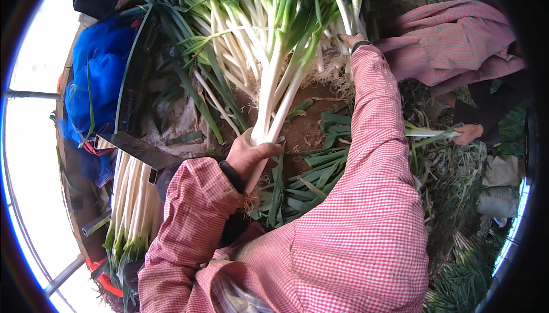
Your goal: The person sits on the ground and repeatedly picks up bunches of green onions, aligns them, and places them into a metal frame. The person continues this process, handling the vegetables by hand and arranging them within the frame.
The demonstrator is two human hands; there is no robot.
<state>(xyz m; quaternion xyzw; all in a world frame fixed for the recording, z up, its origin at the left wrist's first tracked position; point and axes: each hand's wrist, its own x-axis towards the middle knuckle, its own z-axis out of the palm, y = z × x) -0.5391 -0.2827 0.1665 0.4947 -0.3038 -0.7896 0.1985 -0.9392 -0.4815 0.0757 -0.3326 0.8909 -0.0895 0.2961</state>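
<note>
My left hand (pixel 253 152) is closed around the white lower shafts of a few long green onions (pixel 274 98). Their leaves point away from me, and stringy roots hang below my fist. My right arm reaches far forward, where my right hand (pixel 352 41) grips white stalks (pixel 342 10) at the right side of a large onion heap (pixel 231 47). Part of that hand is hidden by its cuff and the stalks. Brown roots (pixel 328 66) spread out beneath the heap.
Cut green leaves (pixel 309 184) litter the soil before me. At left are a metal frame (pixel 137 150), a bundle of trimmed onions (pixel 133 197) and blue netting (pixel 101 64). On the right, another person's hand (pixel 468 134) holds an onion stalk (pixel 429 132) beside a leaf pile (pixel 454 188).
</note>
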